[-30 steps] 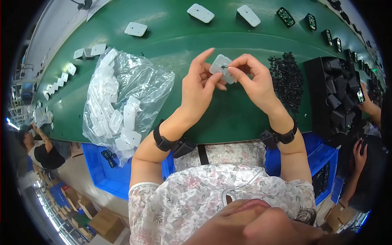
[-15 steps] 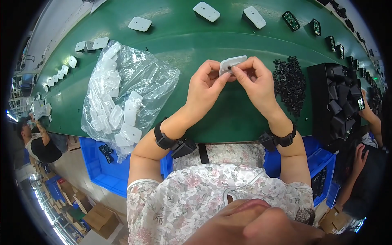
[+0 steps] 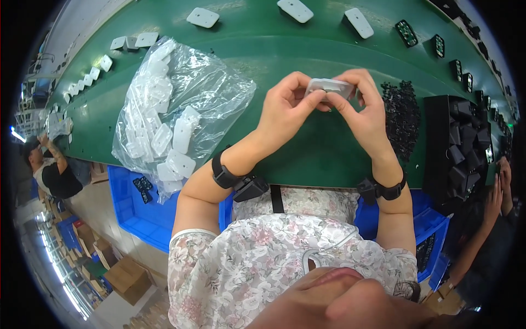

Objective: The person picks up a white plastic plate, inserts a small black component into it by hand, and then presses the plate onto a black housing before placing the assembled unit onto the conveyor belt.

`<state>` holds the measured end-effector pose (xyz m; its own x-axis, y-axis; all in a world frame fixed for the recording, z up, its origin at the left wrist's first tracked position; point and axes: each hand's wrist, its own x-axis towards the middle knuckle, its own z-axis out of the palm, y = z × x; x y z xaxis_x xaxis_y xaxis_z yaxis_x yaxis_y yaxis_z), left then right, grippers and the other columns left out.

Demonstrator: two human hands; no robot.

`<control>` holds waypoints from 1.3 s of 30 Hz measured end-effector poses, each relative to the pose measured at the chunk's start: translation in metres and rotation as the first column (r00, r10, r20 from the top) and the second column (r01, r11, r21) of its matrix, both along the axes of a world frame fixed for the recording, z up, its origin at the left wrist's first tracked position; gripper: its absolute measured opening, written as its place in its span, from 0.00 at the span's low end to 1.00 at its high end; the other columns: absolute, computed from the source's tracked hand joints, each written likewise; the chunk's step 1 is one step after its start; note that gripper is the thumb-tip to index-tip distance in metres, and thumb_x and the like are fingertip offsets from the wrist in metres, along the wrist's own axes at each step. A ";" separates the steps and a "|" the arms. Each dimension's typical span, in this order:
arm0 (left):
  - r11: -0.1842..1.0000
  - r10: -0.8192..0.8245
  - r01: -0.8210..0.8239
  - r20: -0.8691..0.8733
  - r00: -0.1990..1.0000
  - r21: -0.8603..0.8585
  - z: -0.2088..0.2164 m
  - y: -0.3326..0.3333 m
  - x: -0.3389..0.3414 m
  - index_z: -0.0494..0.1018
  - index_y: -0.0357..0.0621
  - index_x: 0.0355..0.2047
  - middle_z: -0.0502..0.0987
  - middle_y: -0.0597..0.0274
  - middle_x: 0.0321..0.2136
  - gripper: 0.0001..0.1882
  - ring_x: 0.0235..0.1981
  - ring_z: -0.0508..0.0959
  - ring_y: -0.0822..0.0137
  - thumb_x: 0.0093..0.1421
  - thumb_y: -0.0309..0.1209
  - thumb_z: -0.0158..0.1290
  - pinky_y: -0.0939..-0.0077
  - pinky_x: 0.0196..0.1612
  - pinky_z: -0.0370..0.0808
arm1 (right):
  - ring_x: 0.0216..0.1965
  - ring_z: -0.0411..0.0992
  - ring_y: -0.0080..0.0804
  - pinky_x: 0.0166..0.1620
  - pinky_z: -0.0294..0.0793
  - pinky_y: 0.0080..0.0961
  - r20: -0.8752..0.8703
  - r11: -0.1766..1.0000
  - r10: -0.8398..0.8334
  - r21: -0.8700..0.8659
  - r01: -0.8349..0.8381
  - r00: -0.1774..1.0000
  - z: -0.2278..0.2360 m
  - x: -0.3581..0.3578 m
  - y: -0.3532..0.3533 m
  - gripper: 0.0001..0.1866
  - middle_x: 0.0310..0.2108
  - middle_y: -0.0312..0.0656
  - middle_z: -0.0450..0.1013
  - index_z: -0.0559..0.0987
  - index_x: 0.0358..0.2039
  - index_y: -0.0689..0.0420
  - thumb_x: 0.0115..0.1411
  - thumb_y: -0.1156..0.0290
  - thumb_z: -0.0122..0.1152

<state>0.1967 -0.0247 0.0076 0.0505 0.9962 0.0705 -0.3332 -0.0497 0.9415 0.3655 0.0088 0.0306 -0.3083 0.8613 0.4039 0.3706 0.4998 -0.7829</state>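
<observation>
A white plastic cover (image 3: 331,85) is held above the green bench between my two hands. My left hand (image 3: 290,104) grips its left end, the thumb pressed on the near side. At the other end, my right hand (image 3: 359,101) closes round it with the thumb against the same near edge. Whatever small part lies under the thumbs is hidden. Right of my right hand is a heap of small black parts (image 3: 401,118). To the left lies a clear plastic bag (image 3: 219,88) with many white covers (image 3: 182,134) in it.
A black box (image 3: 436,145) of black housings (image 3: 466,131) stands at the right. White-topped units (image 3: 203,17) and green circuit boards in black cases (image 3: 406,33) line the bench's far side. Blue bins (image 3: 137,219) sit below the near edge. Co-workers are at both sides.
The cover has tilted flatter between my hands, and my thumbs have moved along its near edge. The whole view has shifted slightly. At the right, a co-worker's hands have moved lower.
</observation>
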 end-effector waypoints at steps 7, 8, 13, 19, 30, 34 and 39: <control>0.995 -0.087 0.086 -0.027 0.996 -0.052 -0.003 -0.004 0.000 0.68 0.34 0.36 0.76 0.57 0.35 0.05 0.34 0.80 0.66 0.61 0.23 0.52 0.78 0.39 0.77 | 0.24 0.60 0.12 0.26 0.59 0.11 -0.105 0.920 0.082 -0.374 -0.115 0.991 0.000 0.007 -0.003 0.09 0.25 0.29 0.69 0.73 0.30 0.59 0.54 0.72 0.66; 0.994 -0.094 0.093 -0.018 0.995 -0.055 -0.003 -0.004 0.001 0.68 0.34 0.36 0.76 0.57 0.35 0.05 0.34 0.80 0.66 0.61 0.23 0.51 0.78 0.39 0.77 | 0.24 0.60 0.12 0.26 0.58 0.12 -0.074 0.926 0.071 -0.365 -0.094 0.995 0.000 0.007 -0.004 0.09 0.24 0.29 0.68 0.73 0.30 0.58 0.54 0.72 0.65; 0.994 -0.069 0.072 0.045 0.997 -0.078 -0.001 -0.002 0.002 0.67 0.34 0.35 0.76 0.56 0.33 0.05 0.33 0.80 0.67 0.61 0.23 0.51 0.78 0.37 0.78 | 0.28 0.59 0.14 0.31 0.56 0.13 -0.111 0.935 0.101 -0.328 -0.133 0.989 -0.006 0.004 -0.004 0.09 0.27 0.30 0.62 0.70 0.31 0.58 0.55 0.74 0.63; 0.989 0.055 -0.026 0.200 0.978 -0.148 0.006 0.005 -0.003 0.66 0.32 0.35 0.77 0.53 0.33 0.08 0.33 0.81 0.65 0.62 0.26 0.51 0.77 0.38 0.79 | 0.41 0.66 0.31 0.40 0.67 0.24 -0.032 0.924 -0.083 0.373 0.089 0.996 -0.015 -0.005 0.002 0.16 0.44 0.42 0.67 0.73 0.39 0.57 0.51 0.75 0.67; 0.997 0.054 -0.043 0.180 0.982 -0.068 -0.010 0.001 0.004 0.67 0.34 0.35 0.75 0.57 0.35 0.06 0.36 0.79 0.68 0.61 0.24 0.52 0.76 0.39 0.79 | 0.47 0.68 0.40 0.47 0.70 0.29 0.030 0.932 -0.057 0.361 0.043 0.998 -0.015 -0.017 -0.006 0.11 0.47 0.46 0.67 0.78 0.35 0.56 0.51 0.82 0.63; 0.995 0.048 -0.033 0.152 0.987 -0.097 -0.003 0.000 0.002 0.66 0.34 0.35 0.75 0.57 0.33 0.07 0.34 0.79 0.69 0.61 0.25 0.52 0.78 0.38 0.78 | 0.49 0.66 0.39 0.50 0.68 0.31 -0.016 0.948 0.015 0.318 -0.009 1.000 -0.020 -0.016 -0.006 0.11 0.47 0.46 0.67 0.76 0.38 0.57 0.52 0.81 0.63; 1.000 -0.001 0.001 0.016 1.000 -0.004 -0.003 -0.005 0.001 0.66 0.34 0.34 0.76 0.57 0.31 0.06 0.32 0.79 0.70 0.61 0.25 0.51 0.79 0.36 0.77 | 0.46 0.66 0.28 0.49 0.65 0.22 -0.141 0.997 0.074 -0.012 -0.076 0.987 -0.014 -0.005 -0.004 0.18 0.46 0.40 0.68 0.70 0.47 0.60 0.57 0.74 0.62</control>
<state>0.1974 -0.0294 0.0044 0.0506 0.9964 0.0675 -0.3482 -0.0457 0.9363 0.3606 0.0047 0.0166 -0.3136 0.8452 0.4327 0.2187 0.5077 -0.8333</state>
